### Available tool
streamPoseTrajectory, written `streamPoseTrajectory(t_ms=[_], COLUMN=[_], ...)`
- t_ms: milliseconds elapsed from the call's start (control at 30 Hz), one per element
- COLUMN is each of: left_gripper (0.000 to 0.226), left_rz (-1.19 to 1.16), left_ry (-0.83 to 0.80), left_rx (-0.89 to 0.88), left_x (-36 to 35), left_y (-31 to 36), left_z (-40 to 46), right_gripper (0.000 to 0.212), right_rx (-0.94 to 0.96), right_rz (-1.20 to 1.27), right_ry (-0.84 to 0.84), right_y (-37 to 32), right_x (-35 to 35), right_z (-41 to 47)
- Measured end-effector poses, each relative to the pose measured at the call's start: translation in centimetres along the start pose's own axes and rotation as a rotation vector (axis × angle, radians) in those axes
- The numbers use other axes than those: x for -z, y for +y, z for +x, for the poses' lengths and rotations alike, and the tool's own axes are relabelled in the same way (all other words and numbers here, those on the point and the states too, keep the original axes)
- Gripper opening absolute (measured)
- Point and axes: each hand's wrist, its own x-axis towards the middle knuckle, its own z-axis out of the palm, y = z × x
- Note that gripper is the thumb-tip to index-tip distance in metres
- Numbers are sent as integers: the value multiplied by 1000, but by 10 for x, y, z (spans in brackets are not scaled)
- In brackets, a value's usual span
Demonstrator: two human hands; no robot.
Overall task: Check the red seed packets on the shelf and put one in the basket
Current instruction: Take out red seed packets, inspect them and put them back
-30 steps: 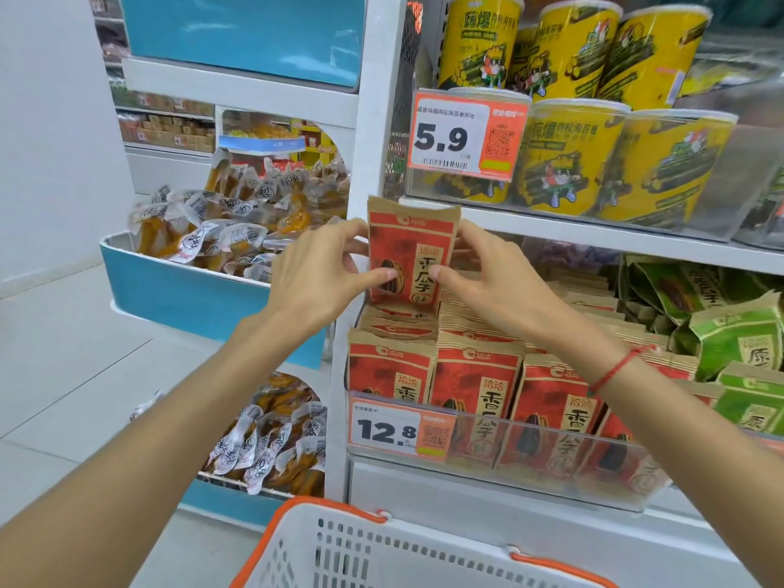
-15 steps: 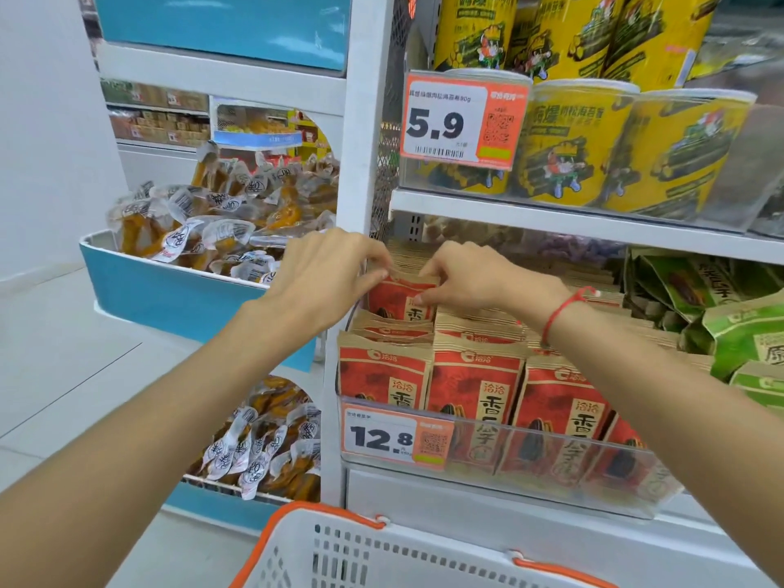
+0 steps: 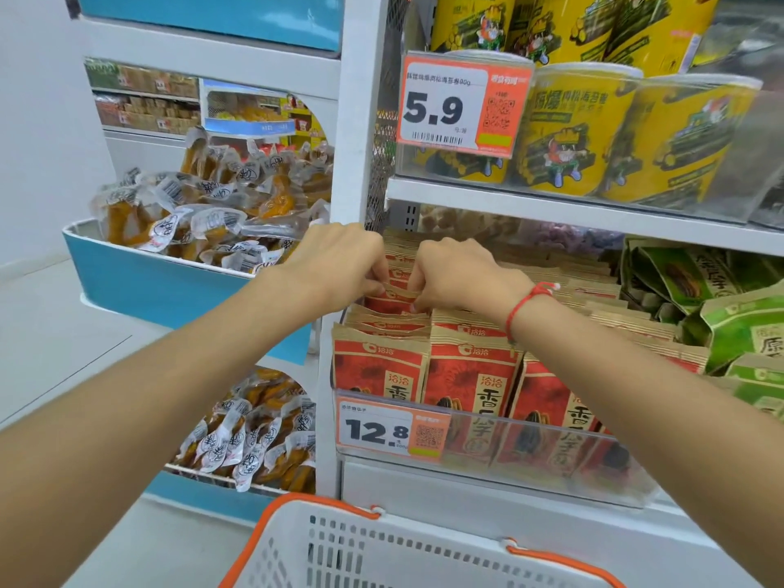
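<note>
Mid-frame, the left hand and right hand both pinch the top edge of one red seed packet standing in its row on the shelf. She's only checking, I'd say. The basket at the bottom shows no packet inside, so that's left.

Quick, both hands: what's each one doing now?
Left hand: pinching the top of a red seed packet in the row.
Right hand: pinching the same packet.

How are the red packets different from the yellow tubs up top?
The red packets are flat paper bags; the yellow tubs are round with white lids. The packets stand in rows on the lower shelf, priced 12.8; the tubs sit stacked on the shelf above, priced 5.9. Both sit behind clear shelf guards.
</note>
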Motion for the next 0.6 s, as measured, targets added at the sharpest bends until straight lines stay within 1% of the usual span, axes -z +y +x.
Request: streamPoseTrajectory(t_ms=[67, 100, 167, 233, 333, 400, 467, 600], left_gripper=[22, 23, 27, 30, 32, 32, 31, 27], left_rz=[-5, 7, 35, 31, -11, -26, 21, 44], left_ry=[-47, -68, -74, -24, 85, 51, -29, -174], left_rx=[-24, -37, -52, -45, -42, -50, -68, -59], left_x=[3, 3, 3, 5, 10, 12, 10, 4], left_y=[-3, -4, -3, -2, -3, -4, -4, -5], left_z=[0, 0, 1, 1, 2, -1, -3, 3], right_gripper=[30, 25, 11, 5, 9, 12, 19, 29], right_rx=[-14, -18, -24, -28, -16, 8, 18, -32], right_rz=[17, 44, 123, 155, 133, 78, 13, -30], right_ry=[-35, -33, 33, 124, 190, 159, 94, -28], right_y=[1, 4, 10, 15, 18, 15, 8, -4], right_x=[4, 6, 7, 9, 18, 22, 19, 11], right_z=[0, -1, -5, -11, -17, -17, -15, -5])
